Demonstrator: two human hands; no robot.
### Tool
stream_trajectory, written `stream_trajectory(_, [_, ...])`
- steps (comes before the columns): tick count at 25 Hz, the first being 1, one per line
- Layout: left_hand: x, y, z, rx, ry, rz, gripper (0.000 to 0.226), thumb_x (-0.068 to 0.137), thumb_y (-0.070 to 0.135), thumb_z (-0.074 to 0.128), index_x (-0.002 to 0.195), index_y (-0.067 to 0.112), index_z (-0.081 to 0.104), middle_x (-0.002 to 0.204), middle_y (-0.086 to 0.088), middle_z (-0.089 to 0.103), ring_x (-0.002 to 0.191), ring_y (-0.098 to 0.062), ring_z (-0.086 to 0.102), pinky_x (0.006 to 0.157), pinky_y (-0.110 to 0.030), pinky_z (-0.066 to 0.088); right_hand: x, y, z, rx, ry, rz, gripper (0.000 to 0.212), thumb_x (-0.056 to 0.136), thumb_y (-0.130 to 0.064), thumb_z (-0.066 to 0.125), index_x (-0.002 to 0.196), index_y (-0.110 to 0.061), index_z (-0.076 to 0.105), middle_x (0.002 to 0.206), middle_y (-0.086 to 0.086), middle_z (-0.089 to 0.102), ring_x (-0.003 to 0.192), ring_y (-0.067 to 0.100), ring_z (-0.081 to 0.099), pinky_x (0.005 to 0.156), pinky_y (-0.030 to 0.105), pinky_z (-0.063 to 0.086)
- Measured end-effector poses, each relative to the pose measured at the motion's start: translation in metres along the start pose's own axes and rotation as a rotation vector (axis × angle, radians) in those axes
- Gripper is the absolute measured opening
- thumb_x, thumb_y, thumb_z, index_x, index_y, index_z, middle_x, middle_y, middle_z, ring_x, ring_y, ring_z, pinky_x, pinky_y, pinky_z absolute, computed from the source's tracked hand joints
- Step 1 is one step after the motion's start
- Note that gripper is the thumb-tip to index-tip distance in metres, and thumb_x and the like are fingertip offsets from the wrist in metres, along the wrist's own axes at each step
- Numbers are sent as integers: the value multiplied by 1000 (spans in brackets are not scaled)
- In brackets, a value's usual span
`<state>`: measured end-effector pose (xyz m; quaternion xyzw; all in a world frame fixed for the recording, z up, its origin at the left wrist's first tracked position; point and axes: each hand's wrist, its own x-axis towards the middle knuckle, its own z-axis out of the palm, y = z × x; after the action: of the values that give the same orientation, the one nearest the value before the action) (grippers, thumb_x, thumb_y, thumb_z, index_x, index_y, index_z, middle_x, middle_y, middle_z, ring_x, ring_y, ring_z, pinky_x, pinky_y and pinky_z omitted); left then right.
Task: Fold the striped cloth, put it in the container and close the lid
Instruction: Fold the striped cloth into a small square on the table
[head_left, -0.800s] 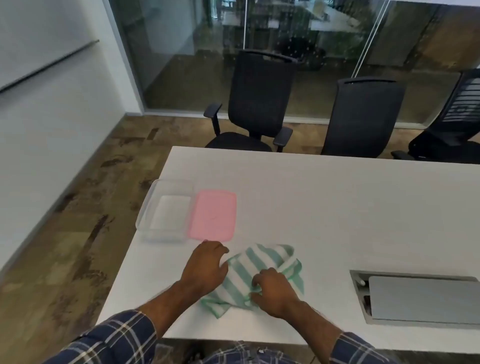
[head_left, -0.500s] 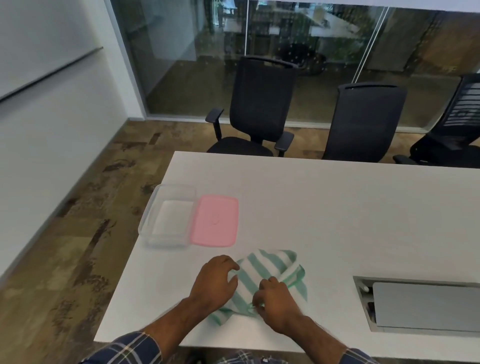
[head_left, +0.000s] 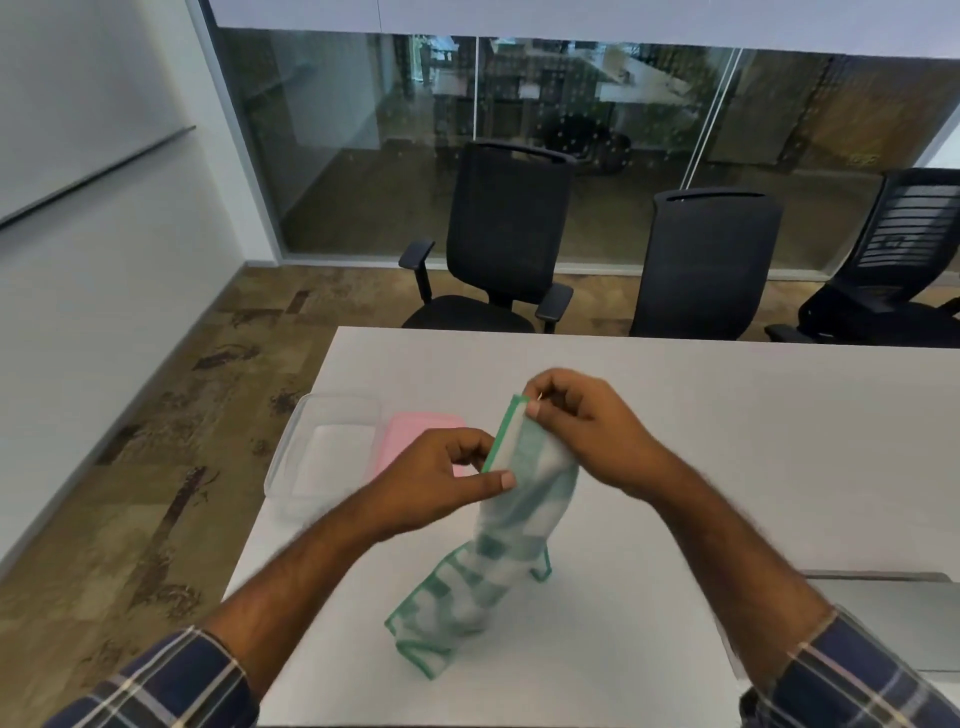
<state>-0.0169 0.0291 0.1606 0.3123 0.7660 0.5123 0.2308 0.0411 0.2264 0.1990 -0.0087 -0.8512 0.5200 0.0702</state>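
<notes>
The green-and-white striped cloth (head_left: 498, 561) hangs in the air above the white table (head_left: 727, 426), bunched and blurred, its lower end near the tabletop. My left hand (head_left: 441, 478) pinches the cloth's green top edge at its near end. My right hand (head_left: 587, 431) pinches the same edge at its far corner. The clear plastic container (head_left: 322, 452) sits open at the table's left edge. Its pink lid (head_left: 410, 431) lies flat beside it on the right, partly hidden behind my left hand.
A grey recessed cable panel (head_left: 893, 618) is set into the table at the near right. Three black office chairs (head_left: 498, 239) stand beyond the far edge, in front of a glass wall. The table's left edge drops to patterned carpet (head_left: 171, 467).
Both hands have lifted the cloth off the table, from a crumpled heap to hanging from its top edge. The camera view has tilted and drawn closer.
</notes>
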Motion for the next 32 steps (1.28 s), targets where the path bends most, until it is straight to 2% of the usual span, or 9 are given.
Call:
stream_trajectory(5, [-4, 6, -26, 125, -89, -47, 16, 87, 27, 73, 99, 16, 72, 102, -2, 75, 96, -18, 70, 99, -39, 54, 5, -35, -35, 159, 161, -104, 16, 96, -17, 56, 85, -27, 63, 78, -10, 64, 73, 5, 59, 64, 17, 51])
stream_trajectory(9, [-7, 12, -39, -43, 98, -36, 6, 92, 20, 65, 95, 22, 70, 91, -7, 73, 85, -25, 68, 88, -44, 56, 3, -34, -41, 175, 336, -24, 8, 95, -25, 59, 88, -25, 62, 83, -7, 64, 79, 12, 61, 65, 22, 50])
stream_trajectory(13, [1, 40, -32, -64, 147, 102, 8, 93, 31, 62, 95, 33, 70, 92, -9, 70, 82, -25, 65, 77, -39, 56, -2, -36, -24, -11, -55, 2, 52, 73, -55, 69, 121, -37, 58, 107, -11, 63, 99, 13, 63, 80, 26, 55])
stream_trajectory(15, [4, 55, -24, -66, 153, 191, 11, 90, 35, 62, 97, 30, 68, 91, -13, 68, 79, -29, 62, 76, -39, 56, -2, -40, -9, -95, -171, -54, 43, 79, -46, 70, 117, -28, 65, 105, -8, 69, 96, 17, 66, 83, 35, 59])
stream_trajectory(17, [6, 62, -21, -100, 161, 229, 16, 86, 42, 65, 98, 31, 67, 89, -9, 68, 77, -20, 61, 74, -35, 55, -2, -42, -5, -31, -103, -96, 25, 86, -37, 67, 100, -18, 73, 93, 4, 73, 85, 23, 68, 79, 43, 59])
stream_trajectory(22, [-5, 36, -34, 79, -81, -26, 45, 75, 60, 72, 109, 31, 65, 105, 3, 73, 94, -18, 72, 85, -42, 61, -1, -38, -35, 294, 151, -45, 7, 88, -16, 67, 88, -17, 74, 82, 3, 73, 76, 18, 68, 66, 28, 57])
stream_trajectory(26, [-11, 23, -40, 27, -27, -153, 45, 75, 61, 66, 103, 26, 69, 103, 1, 73, 96, -19, 71, 89, -47, 60, 4, -25, -44, 71, 342, 153, 10, 90, -19, 66, 95, -14, 72, 92, 7, 72, 89, 28, 68, 76, 38, 57])
stream_trajectory(28, [-8, 24, -35, 3, -13, -133, 30, 83, 51, 67, 104, 29, 66, 105, 3, 72, 98, -19, 69, 89, -46, 60, 2, -24, -41, -3, 235, 172, 15, 90, -17, 65, 104, -18, 70, 101, 5, 71, 95, 26, 66, 84, 41, 57])
stream_trajectory(32, [0, 38, -18, -57, -27, -13, 23, 88, 33, 69, 111, 37, 65, 109, 10, 72, 101, -13, 69, 93, -40, 59, -5, -31, -18, -76, -289, 45, 56, 81, -25, 76, 130, -36, 53, 124, -13, 62, 109, 8, 61, 90, 22, 55])
